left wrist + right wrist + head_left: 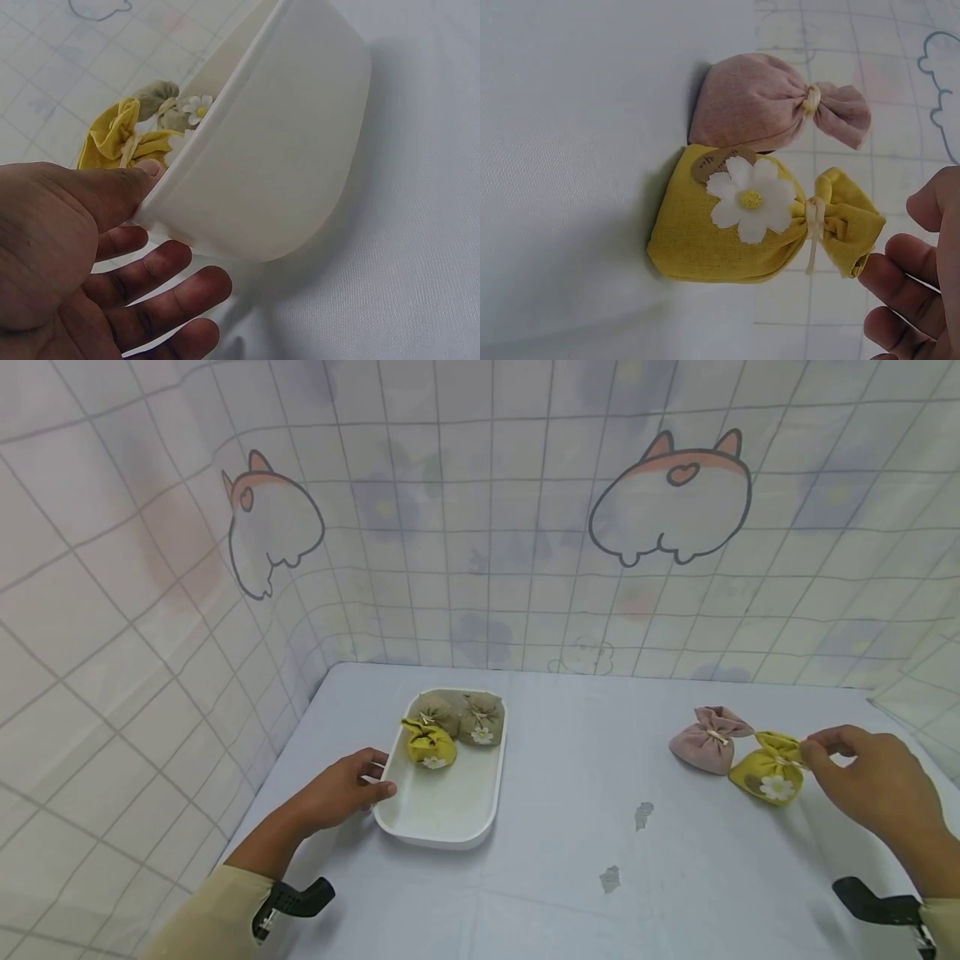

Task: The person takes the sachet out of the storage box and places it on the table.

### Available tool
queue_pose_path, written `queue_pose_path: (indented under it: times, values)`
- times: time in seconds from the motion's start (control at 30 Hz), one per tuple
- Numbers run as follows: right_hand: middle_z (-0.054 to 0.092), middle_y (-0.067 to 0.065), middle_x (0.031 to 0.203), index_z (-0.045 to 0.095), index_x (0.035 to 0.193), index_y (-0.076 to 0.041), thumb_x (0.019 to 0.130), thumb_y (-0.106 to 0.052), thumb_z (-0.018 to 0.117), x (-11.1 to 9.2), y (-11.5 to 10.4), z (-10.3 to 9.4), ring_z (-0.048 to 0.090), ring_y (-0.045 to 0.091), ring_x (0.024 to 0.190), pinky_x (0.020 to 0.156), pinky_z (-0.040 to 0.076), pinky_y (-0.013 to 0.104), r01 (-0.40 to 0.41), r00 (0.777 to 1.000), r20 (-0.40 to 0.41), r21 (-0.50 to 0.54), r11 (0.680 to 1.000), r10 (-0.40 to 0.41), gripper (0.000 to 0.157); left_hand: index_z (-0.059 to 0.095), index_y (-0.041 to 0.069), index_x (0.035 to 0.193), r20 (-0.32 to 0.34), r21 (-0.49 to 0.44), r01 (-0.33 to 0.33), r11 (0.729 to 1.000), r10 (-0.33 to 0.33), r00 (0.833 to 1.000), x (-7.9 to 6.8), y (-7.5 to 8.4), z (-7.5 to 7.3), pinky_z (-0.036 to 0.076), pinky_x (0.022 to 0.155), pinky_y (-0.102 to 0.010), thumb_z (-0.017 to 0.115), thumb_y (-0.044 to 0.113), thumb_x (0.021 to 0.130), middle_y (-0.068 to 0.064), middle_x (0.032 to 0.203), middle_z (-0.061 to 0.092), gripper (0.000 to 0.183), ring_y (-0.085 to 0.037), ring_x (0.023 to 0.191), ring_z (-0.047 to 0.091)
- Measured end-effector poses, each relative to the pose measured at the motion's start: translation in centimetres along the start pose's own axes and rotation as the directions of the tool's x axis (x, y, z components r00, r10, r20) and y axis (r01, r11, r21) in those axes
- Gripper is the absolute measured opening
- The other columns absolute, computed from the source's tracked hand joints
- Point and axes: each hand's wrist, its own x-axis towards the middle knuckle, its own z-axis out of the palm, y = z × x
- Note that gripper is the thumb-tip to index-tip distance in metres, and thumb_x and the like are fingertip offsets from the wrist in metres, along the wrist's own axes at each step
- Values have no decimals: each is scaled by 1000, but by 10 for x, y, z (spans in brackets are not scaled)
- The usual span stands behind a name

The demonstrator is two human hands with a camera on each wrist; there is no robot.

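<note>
My left hand (348, 789) holds the left rim of a white tray (442, 822), thumb over the edge and index finger against the outer wall; the other fingers spread below it in the left wrist view. Inside lie a yellow drawstring sachet (431, 747) with a white flower and two grey-beige sachets (480, 720). On the right, my right hand (881, 777) is at the tied top of another yellow sachet (720, 225) with a white flower. A fingertip meets the cloth there, while the thumb stands apart. A pink sachet (750, 101) sits right beside it.
A white cloth covers the table (562, 777), with two small grey patches (643, 815) between the tray and the right-hand sachets. Behind and to the left hangs a grid-patterned curtain (480, 527) with cartoon animals.
</note>
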Motion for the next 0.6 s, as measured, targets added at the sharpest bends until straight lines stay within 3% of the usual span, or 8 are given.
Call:
queue_pose_path:
  times: [0.2, 0.43, 0.6]
  values:
    - [56, 37, 121, 58, 125, 9, 103, -30, 56, -1, -12, -3, 51, 55, 102, 72, 45, 64, 5, 1000, -23, 12, 1000, -5, 45, 52, 7, 143, -2, -3, -4, 1000, 4, 1000, -1, -1, 0, 56, 82, -40, 73, 25, 97, -13, 131, 61, 54, -23, 101, 66]
    - [59, 35, 120, 59, 124, 9, 102, -26, 58, 1, -29, -6, 48, 57, 112, 85, 40, 74, 89, 995, -39, 18, 996, -88, 42, 52, 6, 143, -3, -4, -6, 1000, 6, 1000, -1, -1, 0, 56, 82, -40, 73, 25, 97, -13, 131, 62, 54, -23, 101, 66]
    - [60, 34, 120, 59, 127, 7, 101, -27, 60, 2, -38, -8, 48, 56, 110, 82, 41, 73, 125, 992, -24, 30, 992, -124, 43, 52, 6, 143, 0, 1, -1, 1000, 1, 1000, -1, 2, 0, 56, 81, -40, 73, 25, 97, -14, 131, 61, 54, -23, 100, 66]
